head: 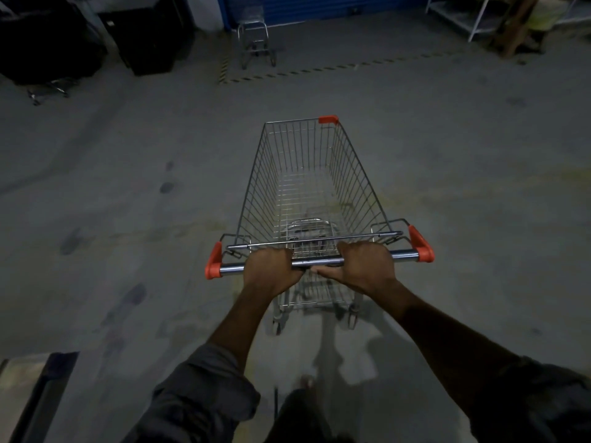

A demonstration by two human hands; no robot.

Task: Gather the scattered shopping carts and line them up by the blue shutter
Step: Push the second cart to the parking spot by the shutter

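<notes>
Hands first, in the head view: the left hand [271, 266] and the right hand [364, 266] both grip the chrome handle bar [404, 254] of a wire shopping cart [351, 187]. They sit close together near the bar's middle. On each hand the fingers are pressed side by side and curled over the top of the bar. The right thumb lies along the bar's near side, pointing toward the left hand. The left thumb is hidden. Orange end caps [213, 265] close the bar at both ends, and one orange corner guard [327, 119] sits on the basket's far rim. The cart stands on the grey concrete floor [128, 187] straight ahead of the person, its basket empty and its nose pointing up the frame. Well beyond it, a line of yellow-and-black hazard tape [319, 70] crosses the floor. Just past the tape a second cart [256, 39] stands close to the blue shutter [319, 8] at the top edge. Dark bulky shapes [48, 43] fill the upper left corner; what they are I cannot tell. A white metal frame [473, 20] stands at the upper right. Rolled grey sleeves [204, 388] cover the upper arms.
</notes>
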